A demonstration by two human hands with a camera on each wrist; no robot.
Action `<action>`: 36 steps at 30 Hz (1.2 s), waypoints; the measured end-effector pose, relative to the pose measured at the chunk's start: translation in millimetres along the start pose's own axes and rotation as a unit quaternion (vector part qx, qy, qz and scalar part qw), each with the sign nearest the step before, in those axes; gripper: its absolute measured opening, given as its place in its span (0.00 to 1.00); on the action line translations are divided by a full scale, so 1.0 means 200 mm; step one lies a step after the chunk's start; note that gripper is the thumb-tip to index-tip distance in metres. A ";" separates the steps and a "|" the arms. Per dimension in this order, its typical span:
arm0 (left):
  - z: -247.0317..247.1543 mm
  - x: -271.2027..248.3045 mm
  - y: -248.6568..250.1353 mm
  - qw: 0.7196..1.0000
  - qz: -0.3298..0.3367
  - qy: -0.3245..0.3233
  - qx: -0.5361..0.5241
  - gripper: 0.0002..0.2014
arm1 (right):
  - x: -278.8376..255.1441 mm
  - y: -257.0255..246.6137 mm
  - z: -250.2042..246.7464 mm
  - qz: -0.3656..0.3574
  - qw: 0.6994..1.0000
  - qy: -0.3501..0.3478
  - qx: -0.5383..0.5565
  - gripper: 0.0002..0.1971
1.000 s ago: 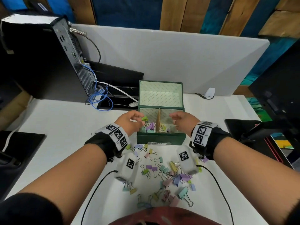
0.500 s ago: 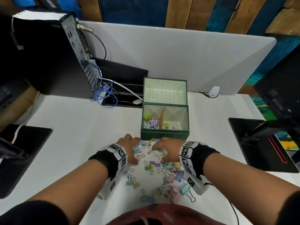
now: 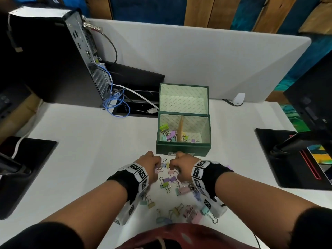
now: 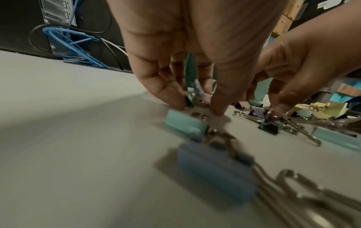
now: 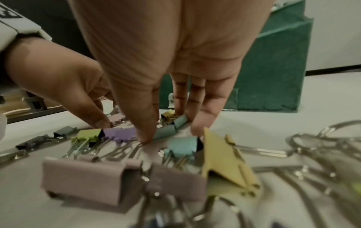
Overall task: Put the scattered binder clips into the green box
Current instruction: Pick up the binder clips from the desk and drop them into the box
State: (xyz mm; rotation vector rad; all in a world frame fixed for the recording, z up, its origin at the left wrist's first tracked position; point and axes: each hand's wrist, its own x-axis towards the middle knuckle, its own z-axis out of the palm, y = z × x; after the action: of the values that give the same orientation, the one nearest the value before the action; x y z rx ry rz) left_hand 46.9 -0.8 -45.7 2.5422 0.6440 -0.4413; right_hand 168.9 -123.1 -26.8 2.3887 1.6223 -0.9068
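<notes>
The green box (image 3: 183,150) stands open mid-table, its lid tipped back. A cardboard divider (image 3: 180,128) splits it, and several pastel binder clips (image 3: 169,134) lie on both sides. More scattered clips (image 3: 179,191) lie in front of it. My left hand (image 3: 158,166) reaches down onto the pile just before the box, and its thumb and fingers (image 4: 175,101) close round a small clip (image 4: 205,97). Right beside it, my right hand (image 5: 170,131) pinches a teal clip (image 5: 168,129) between thumb and fingers. A mauve clip (image 5: 121,177) lies close under that wrist.
A computer tower (image 3: 53,56) with blue cables (image 3: 115,103) stands at the back left. Black pads lie at the left edge (image 3: 23,169) and the right edge (image 3: 287,159). A white partition (image 3: 179,56) closes the back, with a small white device (image 3: 239,98) by it.
Both hands have come back from over the box down to the clips in front of it. The green clip from my left hand now lies in the left compartment.
</notes>
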 end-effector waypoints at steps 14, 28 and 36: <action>0.02 0.04 0.01 0.999 0.038 -0.003 0.016 0.13 | 0.01 0.05 -0.03 0.033 0.997 -0.036 0.058 0.17; 0.00 0.01 -0.03 0.999 0.013 0.005 -0.046 0.16 | -0.08 0.15 -0.02 0.080 0.982 0.019 0.168 0.13; -0.05 -0.03 -0.05 0.994 -0.016 0.017 -0.109 0.17 | -0.19 0.13 -0.20 0.059 0.914 0.108 0.387 0.11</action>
State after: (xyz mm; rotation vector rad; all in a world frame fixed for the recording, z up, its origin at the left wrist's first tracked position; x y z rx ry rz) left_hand 37.8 9.2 -39.0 2.3392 0.7060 -0.3192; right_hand 199.5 -147.8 19.7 3.1499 1.2998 -1.5296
